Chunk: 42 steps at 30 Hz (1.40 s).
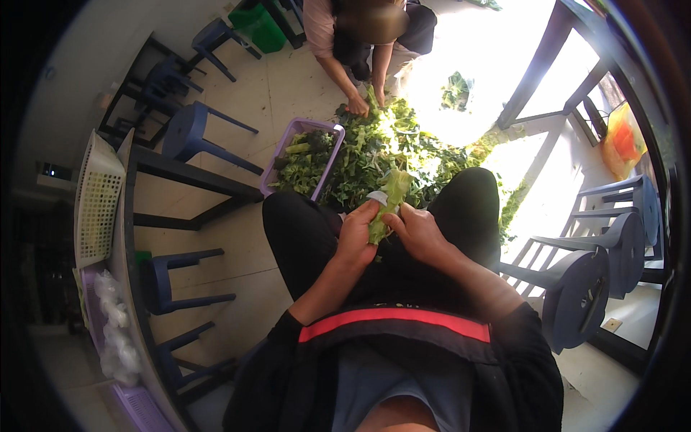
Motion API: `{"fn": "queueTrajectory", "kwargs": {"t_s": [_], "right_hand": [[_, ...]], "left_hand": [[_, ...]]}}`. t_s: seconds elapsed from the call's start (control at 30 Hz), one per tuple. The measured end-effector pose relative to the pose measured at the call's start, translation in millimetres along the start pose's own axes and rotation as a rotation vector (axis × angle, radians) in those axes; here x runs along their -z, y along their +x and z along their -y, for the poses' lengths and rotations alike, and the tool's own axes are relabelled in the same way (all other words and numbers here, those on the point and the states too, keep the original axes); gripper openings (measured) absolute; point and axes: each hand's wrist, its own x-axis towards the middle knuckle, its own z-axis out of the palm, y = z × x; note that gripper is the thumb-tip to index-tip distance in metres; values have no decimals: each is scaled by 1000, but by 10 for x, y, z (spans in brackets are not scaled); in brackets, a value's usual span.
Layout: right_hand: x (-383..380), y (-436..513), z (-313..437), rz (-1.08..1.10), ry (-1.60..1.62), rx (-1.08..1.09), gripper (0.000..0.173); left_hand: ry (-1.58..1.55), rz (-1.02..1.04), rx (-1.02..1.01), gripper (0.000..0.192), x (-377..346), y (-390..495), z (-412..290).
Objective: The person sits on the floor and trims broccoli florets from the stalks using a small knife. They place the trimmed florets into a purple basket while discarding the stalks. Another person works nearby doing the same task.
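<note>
Between my knees, my left hand (358,229) and my right hand (419,231) both grip a pale green leafy vegetable stalk (397,186), held upright over my lap. A whitish object (378,197), too small to identify surely, sits at the fingers of my left hand, against the stalk. Just beyond my hands lies a broad heap of green leaves and stems (372,146) on the floor. Left of the heap stands a purple plastic basket (278,154) with broccoli (318,141) and other greens in it.
Across the heap crouches another person (345,81), both hands in the leaves. Blue plastic stools (186,132) stand at the left, and more stools (575,299) at the right. A dark-framed table (189,178) runs along my left, bearing a white perforated basket (100,200) and plastic bags (116,324).
</note>
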Motion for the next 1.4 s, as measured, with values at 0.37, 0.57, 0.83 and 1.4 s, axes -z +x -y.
{"fn": "queueTrajectory", "kwargs": {"t_s": [0.37,0.57,0.83,1.4], "right_hand": [[35,-18,-26,-106,484,-225,48],[431,183,-87,-122,83,-161,49],[533,71,-19,-30,64,-85,47],[246,73,-39,-121,-47,-77,41]], "left_hand": [[-155,68,112,34,75,12,-233],[-64,188,180,36,-43,-156,-301],[43,226,268,36,8,-192,-371],[-123,64,258,30,36,-48,-144]]}}
